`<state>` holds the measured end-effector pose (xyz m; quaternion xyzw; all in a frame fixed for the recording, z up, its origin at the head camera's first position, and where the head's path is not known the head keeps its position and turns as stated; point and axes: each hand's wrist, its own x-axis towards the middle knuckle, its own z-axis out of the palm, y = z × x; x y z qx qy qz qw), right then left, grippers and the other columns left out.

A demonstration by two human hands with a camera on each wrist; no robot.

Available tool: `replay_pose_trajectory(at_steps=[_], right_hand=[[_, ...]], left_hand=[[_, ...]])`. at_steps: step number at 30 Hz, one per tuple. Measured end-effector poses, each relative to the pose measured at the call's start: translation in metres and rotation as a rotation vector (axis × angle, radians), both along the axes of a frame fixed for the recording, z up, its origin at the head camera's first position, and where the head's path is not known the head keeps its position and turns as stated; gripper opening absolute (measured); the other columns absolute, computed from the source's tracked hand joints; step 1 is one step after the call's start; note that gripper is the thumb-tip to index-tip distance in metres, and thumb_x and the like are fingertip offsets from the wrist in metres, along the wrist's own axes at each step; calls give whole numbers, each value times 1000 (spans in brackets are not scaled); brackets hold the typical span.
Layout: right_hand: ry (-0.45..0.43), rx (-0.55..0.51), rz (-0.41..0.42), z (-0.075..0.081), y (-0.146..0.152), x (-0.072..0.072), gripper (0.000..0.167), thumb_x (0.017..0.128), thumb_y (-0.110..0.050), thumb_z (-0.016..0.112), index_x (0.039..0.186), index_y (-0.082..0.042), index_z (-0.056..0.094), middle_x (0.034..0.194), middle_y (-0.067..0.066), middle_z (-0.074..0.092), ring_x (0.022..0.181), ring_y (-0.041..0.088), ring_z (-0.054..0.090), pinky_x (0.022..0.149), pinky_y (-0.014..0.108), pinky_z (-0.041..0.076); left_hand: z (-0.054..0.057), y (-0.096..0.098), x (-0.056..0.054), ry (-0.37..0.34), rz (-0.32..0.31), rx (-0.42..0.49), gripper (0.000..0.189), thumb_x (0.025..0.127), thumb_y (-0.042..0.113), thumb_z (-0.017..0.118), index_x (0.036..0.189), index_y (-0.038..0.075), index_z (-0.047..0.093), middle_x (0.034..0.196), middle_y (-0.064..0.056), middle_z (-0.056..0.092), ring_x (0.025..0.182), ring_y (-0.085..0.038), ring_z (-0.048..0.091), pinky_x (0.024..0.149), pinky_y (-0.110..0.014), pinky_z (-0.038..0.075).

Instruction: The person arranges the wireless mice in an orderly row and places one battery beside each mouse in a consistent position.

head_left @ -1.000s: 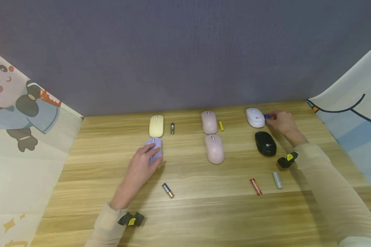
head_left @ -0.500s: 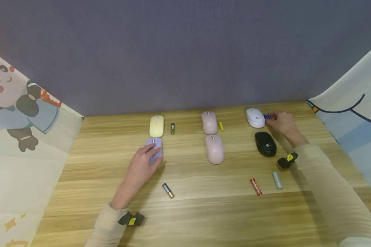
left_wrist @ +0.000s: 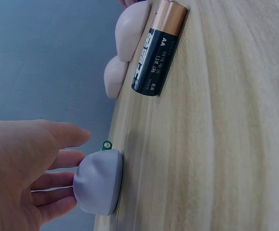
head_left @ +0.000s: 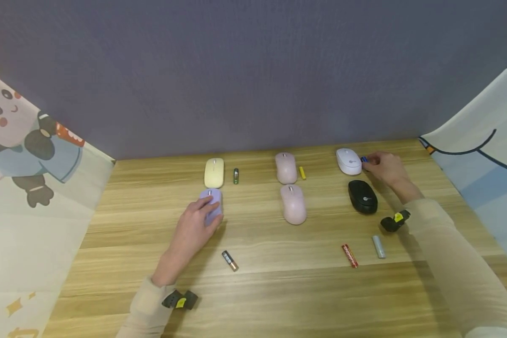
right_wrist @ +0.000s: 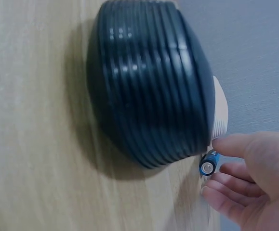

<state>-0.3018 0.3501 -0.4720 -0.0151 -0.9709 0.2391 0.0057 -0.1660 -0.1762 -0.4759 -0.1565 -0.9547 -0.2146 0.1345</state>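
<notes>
My left hand [head_left: 194, 227] rests its fingers on the lavender computer mouse [head_left: 216, 216]. In the left wrist view the thumb stands away from that mouse [left_wrist: 98, 183]. On the right, my right hand [head_left: 386, 166] pinches a small blue battery [head_left: 364, 159] between thumb and fingers, just beside the white mouse [head_left: 349, 161]. The battery's end [right_wrist: 207, 167] faces the camera in the right wrist view. A black mouse [head_left: 363, 197] lies just in front of the white one. Beyond the lavender mouse is a yellow mouse [head_left: 214, 173], with a green battery [head_left: 235, 176] to its right.
Two pink mice, one farther [head_left: 286, 168] and one nearer [head_left: 293, 204], lie mid-table, with a yellow battery [head_left: 302, 172] beside the farther one. A black-and-copper AA battery [head_left: 230, 261], a red battery [head_left: 349, 256] and a grey battery [head_left: 379, 247] lie nearer. A dark panel [head_left: 253, 80] stands behind the table.
Almost nothing differs. The right wrist and forearm have shifted very slightly to the right; the left hand, the mice and the batteries look the same.
</notes>
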Motion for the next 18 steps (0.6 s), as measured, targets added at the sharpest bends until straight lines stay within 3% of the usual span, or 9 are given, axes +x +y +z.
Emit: replay_pose_trajectory(at_steps=[13,18], right_hand=[[182,-20,37,3,6,25,49,101,-23,64,130,15,56,113,38,63,101,51,62,81,61,53],[204,-38,45,6,6,38,49,101,-23,64,133,14,55,114,36,62,100,50,62,74,51,54]], left_hand=[[-3,1,-1,45,-13,15,38,90,20,81,119,-3,74,134,-26,65,120,-46,63,104,-57,53],[-2,0,-1,53,-9,22,38,89,20,82,118,-2,74,133,-25,66,118,-45,64,103,-57,54]])
